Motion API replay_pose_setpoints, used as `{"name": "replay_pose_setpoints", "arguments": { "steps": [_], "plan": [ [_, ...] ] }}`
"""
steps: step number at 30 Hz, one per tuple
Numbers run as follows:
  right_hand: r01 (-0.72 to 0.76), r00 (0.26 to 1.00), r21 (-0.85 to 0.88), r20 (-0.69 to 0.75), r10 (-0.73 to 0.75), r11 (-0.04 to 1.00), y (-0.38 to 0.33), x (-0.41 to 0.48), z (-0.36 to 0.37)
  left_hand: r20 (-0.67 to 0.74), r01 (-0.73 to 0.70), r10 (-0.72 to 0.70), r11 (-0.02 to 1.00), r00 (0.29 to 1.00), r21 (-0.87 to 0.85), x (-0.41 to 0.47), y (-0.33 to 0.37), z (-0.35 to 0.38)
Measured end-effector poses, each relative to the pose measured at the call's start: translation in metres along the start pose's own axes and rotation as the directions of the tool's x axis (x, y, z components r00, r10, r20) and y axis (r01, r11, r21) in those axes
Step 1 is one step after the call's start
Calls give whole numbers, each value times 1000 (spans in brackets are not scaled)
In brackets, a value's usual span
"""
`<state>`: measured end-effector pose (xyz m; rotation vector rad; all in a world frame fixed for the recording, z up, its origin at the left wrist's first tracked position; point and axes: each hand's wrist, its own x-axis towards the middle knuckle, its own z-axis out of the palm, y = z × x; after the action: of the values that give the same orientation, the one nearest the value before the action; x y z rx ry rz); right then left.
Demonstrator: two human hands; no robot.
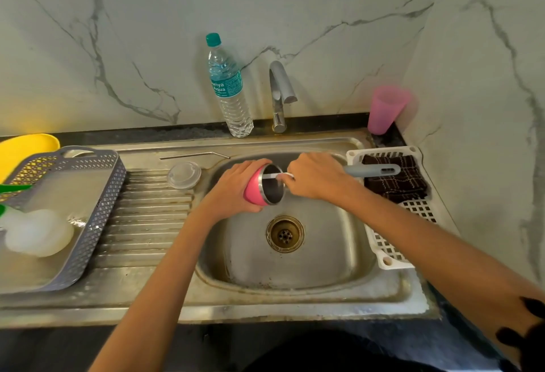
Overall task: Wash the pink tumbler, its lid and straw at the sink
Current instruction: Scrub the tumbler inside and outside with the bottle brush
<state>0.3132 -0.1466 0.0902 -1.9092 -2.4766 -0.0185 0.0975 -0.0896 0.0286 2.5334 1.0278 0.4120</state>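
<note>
Now the left hand (236,185) grips the tilted pink tumbler (253,193) while the right hand (315,177) clasps a bottle brush (371,170) pushed inside it; lid (184,175) and straw (194,155) probably come next.

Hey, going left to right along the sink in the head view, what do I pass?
Grey basket → clear lid → pink tumbler → right hand gripping the brush → white tray.
</note>
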Motion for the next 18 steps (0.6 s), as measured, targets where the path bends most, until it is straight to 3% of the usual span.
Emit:
{"name": "replay_pose_setpoints", "arguments": {
  "steps": [6,11,18],
  "plan": [
    [-44,997,11,58,44,999,23,-13,-21,21,65,-66,997,998,28,-13,-28,-3],
    [-16,1000,42,20,15,999,1,-5,-10,11,4,-3,1000,1000,-20,6,7,1],
    [-42,996,130,84,31,991,15,-20,-20,9,42,-42,999,999,23,-4,-11,-4]
  ]
}}
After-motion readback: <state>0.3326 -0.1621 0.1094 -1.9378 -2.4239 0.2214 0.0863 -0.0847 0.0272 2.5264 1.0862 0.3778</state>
